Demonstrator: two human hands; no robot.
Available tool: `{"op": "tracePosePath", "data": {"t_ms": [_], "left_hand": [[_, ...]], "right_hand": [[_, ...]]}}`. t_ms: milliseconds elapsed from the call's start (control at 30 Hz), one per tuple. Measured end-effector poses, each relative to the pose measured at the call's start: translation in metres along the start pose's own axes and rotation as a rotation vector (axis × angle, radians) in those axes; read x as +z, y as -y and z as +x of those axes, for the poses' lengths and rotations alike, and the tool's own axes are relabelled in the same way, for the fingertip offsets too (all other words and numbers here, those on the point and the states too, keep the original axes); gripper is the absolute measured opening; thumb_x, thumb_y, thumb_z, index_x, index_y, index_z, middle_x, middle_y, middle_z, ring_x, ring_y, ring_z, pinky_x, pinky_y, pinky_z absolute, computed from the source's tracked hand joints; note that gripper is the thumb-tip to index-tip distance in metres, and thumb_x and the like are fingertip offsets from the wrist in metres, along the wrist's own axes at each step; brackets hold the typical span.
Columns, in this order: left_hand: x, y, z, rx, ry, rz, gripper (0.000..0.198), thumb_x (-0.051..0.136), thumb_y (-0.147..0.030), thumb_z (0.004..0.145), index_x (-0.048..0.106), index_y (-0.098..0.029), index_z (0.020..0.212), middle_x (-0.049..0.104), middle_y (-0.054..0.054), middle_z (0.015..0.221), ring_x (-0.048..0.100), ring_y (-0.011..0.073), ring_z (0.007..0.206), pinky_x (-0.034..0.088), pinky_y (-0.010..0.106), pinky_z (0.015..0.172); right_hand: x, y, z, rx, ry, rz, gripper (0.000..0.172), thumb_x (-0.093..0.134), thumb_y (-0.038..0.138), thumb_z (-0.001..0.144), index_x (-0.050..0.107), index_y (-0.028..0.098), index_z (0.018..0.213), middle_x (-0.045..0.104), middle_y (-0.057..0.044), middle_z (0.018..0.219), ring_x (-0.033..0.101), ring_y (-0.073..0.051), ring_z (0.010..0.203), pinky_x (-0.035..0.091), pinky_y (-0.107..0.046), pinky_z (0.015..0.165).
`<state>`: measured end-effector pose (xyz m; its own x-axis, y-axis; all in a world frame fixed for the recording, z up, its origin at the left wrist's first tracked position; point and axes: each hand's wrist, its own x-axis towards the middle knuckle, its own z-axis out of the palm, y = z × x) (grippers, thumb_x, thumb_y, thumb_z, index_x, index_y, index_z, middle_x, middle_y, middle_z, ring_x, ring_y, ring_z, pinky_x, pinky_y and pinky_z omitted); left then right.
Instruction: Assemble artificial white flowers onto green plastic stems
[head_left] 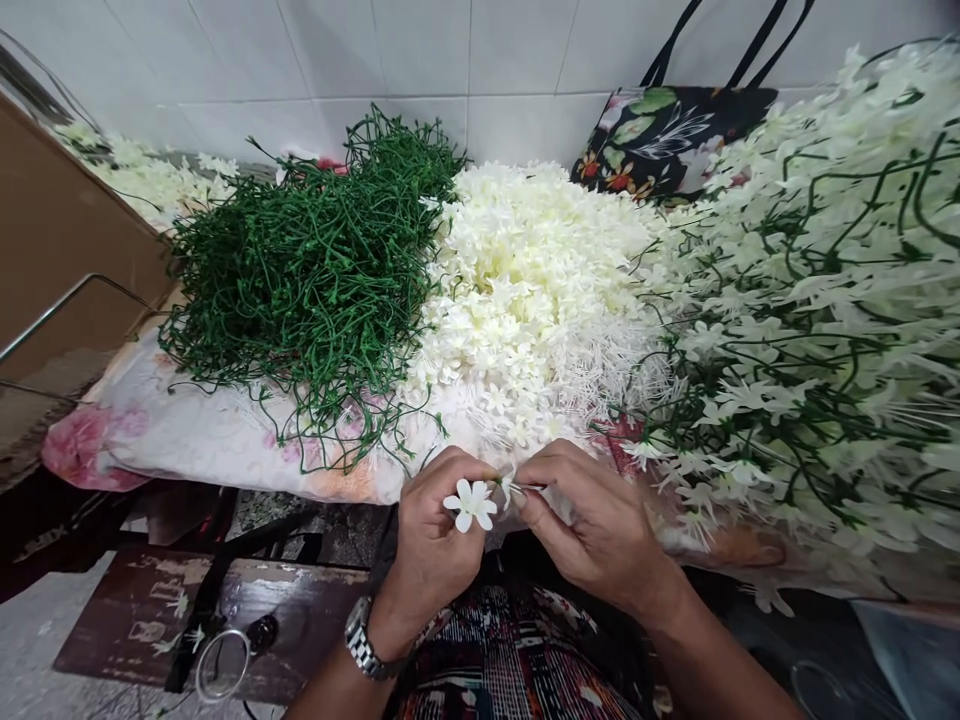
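Note:
My left hand [439,515] is closed around a green stem, most of it hidden by the fingers. An open white artificial flower [471,506] shows in front of that hand. Close to its fingertips, my right hand [589,515] pinches a second white flower piece [508,488] with thin white threads, touching the stem's tip. Beyond both hands lies a heap of loose white petals [525,270]. Thin white stamens [600,365] are piled at its right edge. Left of the petals is a tangled heap of green plastic stems [315,270].
Assembled white flowers on green stems [817,330] rise high on the right. A floral bag [667,140] leans on the tiled wall. A cardboard box [75,220] stands at left. Below the floral cloth [187,440] sits a brown wooden bench [285,620] with a clear ring-shaped item.

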<state>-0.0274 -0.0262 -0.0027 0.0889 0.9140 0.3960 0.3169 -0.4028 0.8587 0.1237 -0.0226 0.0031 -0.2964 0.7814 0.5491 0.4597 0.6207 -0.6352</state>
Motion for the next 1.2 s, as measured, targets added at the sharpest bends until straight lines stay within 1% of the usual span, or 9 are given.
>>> {"op": "tracePosePath", "data": {"t_ms": [100, 167, 400, 533, 833, 1200], "left_hand": [[0.001, 0.002, 0.0, 0.057, 0.011, 0.041, 0.015, 0.05, -0.006, 0.074, 0.059, -0.017, 0.074, 0.054, -0.001, 0.06, 0.051, 0.0115, 0.054, 0.04, 0.022, 0.049], [0.002, 0.005, -0.001, 0.066, 0.009, 0.046, 0.016, 0.049, -0.004, 0.074, 0.057, -0.018, 0.075, 0.053, -0.002, 0.061, 0.05, 0.0112, 0.055, 0.039, 0.021, 0.05], [0.008, 0.014, -0.002, 0.039, 0.05, 0.049, 0.02, 0.048, 0.0, 0.071, 0.054, -0.019, 0.076, 0.051, -0.003, 0.064, 0.048, 0.0108, 0.057, 0.036, 0.021, 0.052], [0.009, 0.014, 0.0, 0.038, 0.059, 0.042, 0.019, 0.048, 0.0, 0.07, 0.052, -0.019, 0.073, 0.049, -0.004, 0.062, 0.046, 0.0101, 0.055, 0.034, 0.021, 0.051], [0.011, 0.017, 0.001, 0.028, 0.081, 0.069, 0.019, 0.046, 0.0, 0.067, 0.049, -0.019, 0.069, 0.044, -0.004, 0.059, 0.042, 0.01, 0.053, 0.032, 0.021, 0.05], [0.011, 0.017, 0.002, 0.038, 0.087, 0.109, 0.018, 0.044, -0.001, 0.065, 0.047, -0.019, 0.067, 0.043, -0.004, 0.058, 0.041, 0.0103, 0.053, 0.031, 0.021, 0.049]], "right_hand": [[0.002, -0.001, 0.0, 0.002, -0.017, -0.007, 0.013, 0.047, 0.007, 0.083, 0.054, 0.017, 0.079, 0.056, -0.002, 0.065, 0.052, -0.012, 0.06, 0.044, -0.025, 0.054], [0.003, -0.003, -0.001, 0.008, -0.019, -0.013, 0.014, 0.046, 0.006, 0.083, 0.053, 0.017, 0.08, 0.054, -0.001, 0.065, 0.051, -0.011, 0.059, 0.044, -0.024, 0.053], [0.01, -0.013, -0.005, 0.037, -0.044, -0.028, 0.013, 0.045, 0.006, 0.082, 0.05, 0.019, 0.082, 0.054, 0.0, 0.066, 0.052, -0.011, 0.058, 0.045, -0.023, 0.052], [0.011, -0.014, -0.003, 0.036, -0.035, -0.042, 0.014, 0.044, 0.006, 0.082, 0.049, 0.019, 0.082, 0.054, 0.0, 0.065, 0.053, -0.011, 0.058, 0.045, -0.022, 0.053], [0.013, -0.016, -0.006, 0.046, -0.014, -0.031, 0.014, 0.043, 0.005, 0.082, 0.048, 0.018, 0.083, 0.051, 0.0, 0.065, 0.051, -0.011, 0.059, 0.043, -0.022, 0.052], [0.014, -0.017, -0.006, 0.031, -0.011, -0.038, 0.015, 0.043, 0.004, 0.082, 0.047, 0.019, 0.084, 0.052, 0.0, 0.066, 0.051, -0.011, 0.059, 0.044, -0.023, 0.052]]}}
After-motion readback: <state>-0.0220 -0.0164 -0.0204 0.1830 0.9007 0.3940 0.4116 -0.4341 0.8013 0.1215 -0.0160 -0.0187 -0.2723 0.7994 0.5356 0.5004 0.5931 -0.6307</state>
